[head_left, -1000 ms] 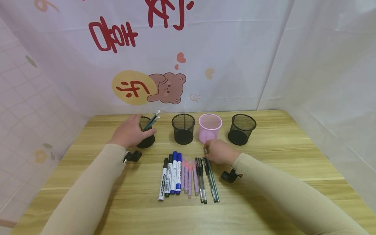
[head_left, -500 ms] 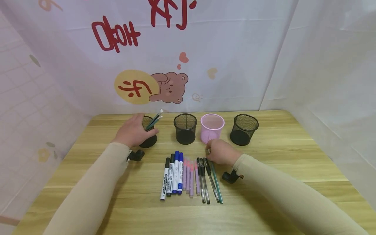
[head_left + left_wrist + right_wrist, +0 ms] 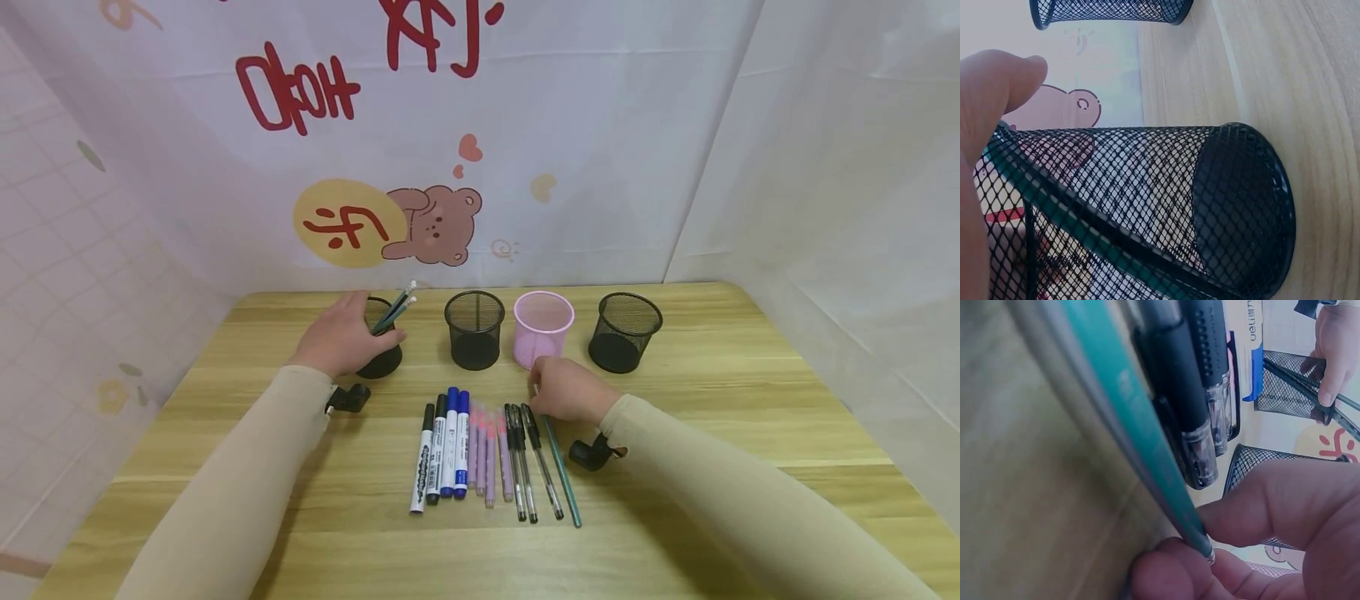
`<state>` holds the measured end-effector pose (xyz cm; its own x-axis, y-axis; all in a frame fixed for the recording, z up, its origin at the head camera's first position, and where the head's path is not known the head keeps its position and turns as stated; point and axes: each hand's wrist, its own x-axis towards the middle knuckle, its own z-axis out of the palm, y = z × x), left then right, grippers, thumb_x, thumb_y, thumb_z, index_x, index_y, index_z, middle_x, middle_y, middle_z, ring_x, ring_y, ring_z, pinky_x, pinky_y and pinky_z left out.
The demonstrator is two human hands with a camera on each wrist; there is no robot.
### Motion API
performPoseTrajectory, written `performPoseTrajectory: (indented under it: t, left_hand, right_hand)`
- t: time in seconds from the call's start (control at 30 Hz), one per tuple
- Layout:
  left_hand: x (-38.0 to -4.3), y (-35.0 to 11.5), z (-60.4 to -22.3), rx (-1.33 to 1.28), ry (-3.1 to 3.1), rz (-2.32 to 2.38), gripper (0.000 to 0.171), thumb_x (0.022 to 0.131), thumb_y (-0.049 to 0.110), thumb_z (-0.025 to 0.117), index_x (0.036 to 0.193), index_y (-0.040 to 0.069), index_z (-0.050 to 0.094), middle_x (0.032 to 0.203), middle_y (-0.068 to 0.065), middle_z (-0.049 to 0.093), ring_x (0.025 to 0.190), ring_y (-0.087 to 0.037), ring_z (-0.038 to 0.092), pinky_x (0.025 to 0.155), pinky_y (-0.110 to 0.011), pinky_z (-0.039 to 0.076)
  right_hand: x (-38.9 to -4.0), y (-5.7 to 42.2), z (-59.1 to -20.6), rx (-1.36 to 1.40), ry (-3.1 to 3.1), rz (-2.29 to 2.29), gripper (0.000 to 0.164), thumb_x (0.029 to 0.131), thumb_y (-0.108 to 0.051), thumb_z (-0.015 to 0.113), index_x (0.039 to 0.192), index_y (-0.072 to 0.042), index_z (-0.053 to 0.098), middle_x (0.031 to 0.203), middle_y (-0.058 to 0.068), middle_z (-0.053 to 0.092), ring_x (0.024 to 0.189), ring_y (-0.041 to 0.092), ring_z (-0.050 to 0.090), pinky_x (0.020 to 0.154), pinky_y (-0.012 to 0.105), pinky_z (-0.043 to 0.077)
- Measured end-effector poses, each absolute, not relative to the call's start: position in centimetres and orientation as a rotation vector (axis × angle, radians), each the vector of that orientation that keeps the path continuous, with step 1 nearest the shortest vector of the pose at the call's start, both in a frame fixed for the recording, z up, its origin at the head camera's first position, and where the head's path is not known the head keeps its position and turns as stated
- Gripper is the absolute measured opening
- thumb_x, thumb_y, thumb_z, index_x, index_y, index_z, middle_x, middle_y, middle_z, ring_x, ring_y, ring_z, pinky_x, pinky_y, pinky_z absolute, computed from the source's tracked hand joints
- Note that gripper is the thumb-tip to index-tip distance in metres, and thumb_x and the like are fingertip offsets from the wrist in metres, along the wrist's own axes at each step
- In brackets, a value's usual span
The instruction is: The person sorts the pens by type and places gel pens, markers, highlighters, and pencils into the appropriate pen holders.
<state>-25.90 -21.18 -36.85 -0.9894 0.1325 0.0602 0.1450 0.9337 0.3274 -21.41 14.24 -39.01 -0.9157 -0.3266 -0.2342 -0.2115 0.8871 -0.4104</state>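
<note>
My left hand [image 3: 341,335] holds the leftmost black mesh pen cup [image 3: 381,363] by its side and rim. Two or so dark green pencils [image 3: 397,308] lean in that cup, white ends up; their shafts show through the mesh in the left wrist view. On the table, my right hand [image 3: 572,390] pinches the upper end of a green pencil [image 3: 562,475] between thumb and fingers, as the right wrist view shows close up. This pencil lies at the right end of the row, just right of the black gel pens [image 3: 542,467].
Left of the gel pens lie several pale purple pens [image 3: 490,467], blue markers [image 3: 461,442] and black markers [image 3: 423,458]. Behind the row stand a black mesh cup [image 3: 476,354], a pink mesh cup [image 3: 540,337] and another black cup [image 3: 615,354]. A printed cloth hangs behind the table.
The green pencil in my right hand has shifted right, its lower end swinging away from the gel pens. My left hand stays on its cup.
</note>
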Motion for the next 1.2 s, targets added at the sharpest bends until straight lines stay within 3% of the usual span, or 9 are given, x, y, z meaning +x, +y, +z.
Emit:
performPoseTrajectory:
  t: [0.37, 0.7, 1.2]
  left_hand:
    - [-25.8, -21.2, -37.0, -0.216, -3.047, -0.533, 0.1, 0.091, 0.071, 0.063, 0.159, 0.004, 0.034, 0.157, -0.021, 0.046, 0.136, -0.042, 0.052, 0.112, -0.065, 0.046]
    - [-25.9, -21.2, -36.9, -0.218, -3.047, -0.532, 0.103, 0.09, 0.075, 0.06, 0.161, 0.006, 0.032, 0.159, -0.02, 0.045, 0.138, -0.043, 0.052, 0.112, -0.065, 0.046]
    - [-25.8, -21.1, -37.0, -0.196, -3.056, -0.529, 0.101, 0.09, 0.074, 0.06, 0.158, 0.003, 0.034, 0.156, -0.02, 0.046, 0.13, -0.042, 0.056, 0.106, -0.063, 0.051]
  right_hand:
    - [-21.4, 14.7, -38.1, -0.429, 2.734, -0.695, 0.038, 0.081, -0.009, 0.073, 0.117, -0.002, 0.065, 0.079, 0.006, 0.061, 0.071, 0.02, 0.054, 0.061, 0.03, 0.044]
    - [-21.5, 15.2, -37.0, -0.516, 2.833, -0.756, 0.026, 0.085, -0.011, 0.07, 0.11, -0.005, 0.068, 0.084, 0.006, 0.072, 0.076, 0.02, 0.064, 0.066, 0.033, 0.052]
    - [-20.9, 14.6, -34.7, -0.439, 2.798, -1.095, 0.028, 0.091, -0.013, 0.065, 0.118, -0.005, 0.066, 0.084, 0.005, 0.072, 0.064, 0.015, 0.059, 0.058, 0.029, 0.048]
